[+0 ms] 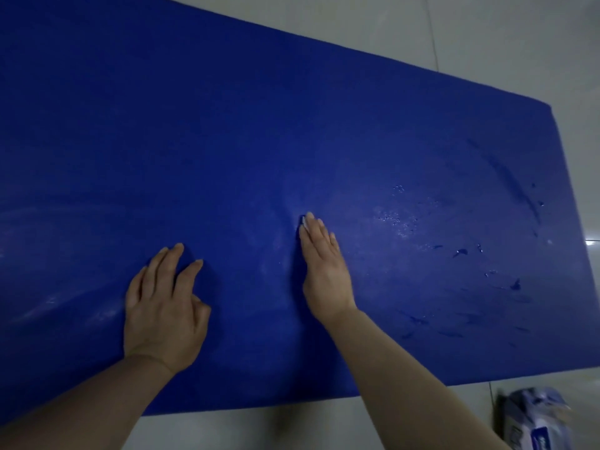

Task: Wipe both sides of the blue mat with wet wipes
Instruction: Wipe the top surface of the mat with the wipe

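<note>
A white wet wipe (304, 224) is pressed flat under the right hand (326, 271) on the large blue mat (292, 125); the left hand (164, 306) is braced open; patches could be missed if the wipe dries

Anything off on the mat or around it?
Nothing damaged. Wet droplets and dark smears cover the blue mat on its right part, consistent with wiping. The wipes pack lies on the floor at the near right corner, blurred.

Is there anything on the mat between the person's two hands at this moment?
No. In the head view, only bare surface of the large blue rectangular mat lies between the left hand and the right hand; both rest on it.
</note>
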`<state>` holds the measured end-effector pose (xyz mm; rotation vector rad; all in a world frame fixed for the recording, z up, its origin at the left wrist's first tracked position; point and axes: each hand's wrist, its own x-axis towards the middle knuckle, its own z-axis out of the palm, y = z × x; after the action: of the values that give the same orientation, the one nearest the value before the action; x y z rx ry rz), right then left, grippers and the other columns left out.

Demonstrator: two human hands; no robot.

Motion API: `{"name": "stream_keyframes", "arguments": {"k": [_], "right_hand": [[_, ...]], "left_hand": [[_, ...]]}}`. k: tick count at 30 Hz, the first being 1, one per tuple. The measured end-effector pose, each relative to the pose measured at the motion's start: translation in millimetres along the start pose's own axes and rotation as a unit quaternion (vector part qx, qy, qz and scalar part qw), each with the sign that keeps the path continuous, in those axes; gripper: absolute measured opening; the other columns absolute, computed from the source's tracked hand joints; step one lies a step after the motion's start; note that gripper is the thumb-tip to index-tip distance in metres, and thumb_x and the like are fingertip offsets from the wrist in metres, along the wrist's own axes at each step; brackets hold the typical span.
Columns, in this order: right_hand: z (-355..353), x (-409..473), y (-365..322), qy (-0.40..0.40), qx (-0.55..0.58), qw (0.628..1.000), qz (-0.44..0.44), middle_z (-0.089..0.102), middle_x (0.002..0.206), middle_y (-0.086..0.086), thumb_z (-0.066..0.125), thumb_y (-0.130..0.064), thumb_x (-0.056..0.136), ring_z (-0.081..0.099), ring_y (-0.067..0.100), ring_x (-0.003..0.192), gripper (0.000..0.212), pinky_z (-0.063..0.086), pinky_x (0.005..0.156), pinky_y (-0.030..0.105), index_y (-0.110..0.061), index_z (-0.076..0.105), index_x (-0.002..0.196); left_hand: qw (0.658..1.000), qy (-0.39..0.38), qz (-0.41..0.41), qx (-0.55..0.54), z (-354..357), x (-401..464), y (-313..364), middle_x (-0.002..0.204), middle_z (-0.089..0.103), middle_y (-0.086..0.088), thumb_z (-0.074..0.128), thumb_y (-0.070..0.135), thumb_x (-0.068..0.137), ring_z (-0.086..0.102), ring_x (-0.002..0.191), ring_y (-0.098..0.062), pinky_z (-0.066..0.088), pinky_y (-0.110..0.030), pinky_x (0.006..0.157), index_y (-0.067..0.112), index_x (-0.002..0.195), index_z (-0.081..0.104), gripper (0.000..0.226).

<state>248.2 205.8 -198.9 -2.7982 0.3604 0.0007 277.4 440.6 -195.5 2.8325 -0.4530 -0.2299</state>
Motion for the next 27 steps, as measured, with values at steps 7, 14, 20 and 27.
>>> {"name": "stream_keyframes", "arguments": {"k": [7,14,20,27], "right_hand": [[-18,15,22,0.044,-0.040,0.976,0.210,0.012,0.158,0.011,0.031,0.015,0.081,0.011,0.024,0.145,0.072,0.009,0.119,0.033,-0.002,0.016,0.149],[-13,22,36,0.058,-0.054,0.994,0.071,0.035,0.148,0.019,0.027,0.014,0.067,0.035,0.034,0.136,0.075,0.018,0.116,0.037,0.004,0.036,0.141],[3,15,-4,0.041,-0.047,0.998,0.009,0.037,0.146,0.020,0.030,0.015,0.070,0.037,0.034,0.135,0.067,0.022,0.115,0.040,0.008,0.040,0.137],[8,9,-23,0.017,0.038,0.999,-0.026,0.032,0.152,0.009,0.050,0.026,0.066,0.025,0.024,0.141,0.082,0.016,0.115,0.040,-0.001,0.037,0.142]], "left_hand": [[1.000,0.006,0.006,-0.002,1,1,0,0.144,0.041,-0.019,0.030,0.027,0.081,0.036,0.133,-0.036,0.022,-0.048,0.109,0.005,0.126,0.053,0.055],[1.000,0.005,0.002,0.002,-1,1,1,0.143,0.041,-0.019,0.030,0.027,0.081,0.035,0.133,-0.034,0.021,-0.047,0.109,0.004,0.125,0.055,0.055],[1.000,0.013,-0.001,-0.004,0,1,1,0.144,0.042,-0.019,0.030,0.027,0.082,0.035,0.133,-0.035,0.022,-0.047,0.109,0.004,0.125,0.056,0.056],[1.000,0.022,0.006,-0.014,0,0,1,0.143,0.043,-0.020,0.030,0.026,0.082,0.037,0.132,-0.036,0.026,-0.051,0.109,0.003,0.123,0.056,0.054]]}}
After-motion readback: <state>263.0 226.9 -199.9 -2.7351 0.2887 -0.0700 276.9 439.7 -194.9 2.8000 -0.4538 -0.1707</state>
